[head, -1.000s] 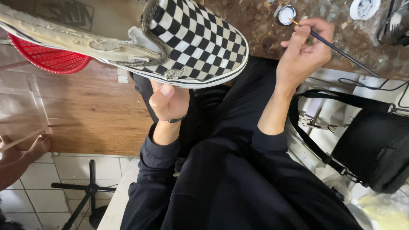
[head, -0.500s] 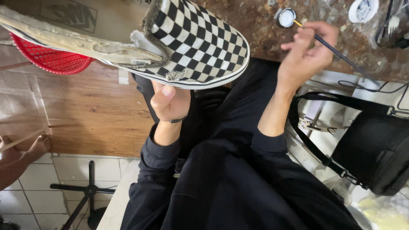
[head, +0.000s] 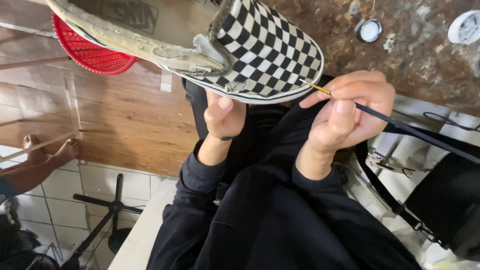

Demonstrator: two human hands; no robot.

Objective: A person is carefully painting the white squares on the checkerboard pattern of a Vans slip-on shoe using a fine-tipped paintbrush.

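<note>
Checkered shoe (head: pixel 260 50) is held up sole-edge toward the camera, w/ left hand (head: pixel 224 116) curled shut under its toe, thumb against the sole rim. Right hand (head: pixel 350 112) pinches a thin brush (head: pixel 400 125) between closed fingers, tip just beside the toe rim. Red basket (head: pixel 85 47) sits behind the shoe; small round jar (head: pixel 370 31) rests on the stained bench (head: pixel 425 65).

Stained brown worktop (head: pixel 410 65): small round tin (head: pixel 370 31), white lid (head: pixel 465 27) on it

Shoe (head: pixel 200 45) heel beyond top edge, brush (head: pixel 400 127) handle end behind bag (head: pixel 450 200)
</note>
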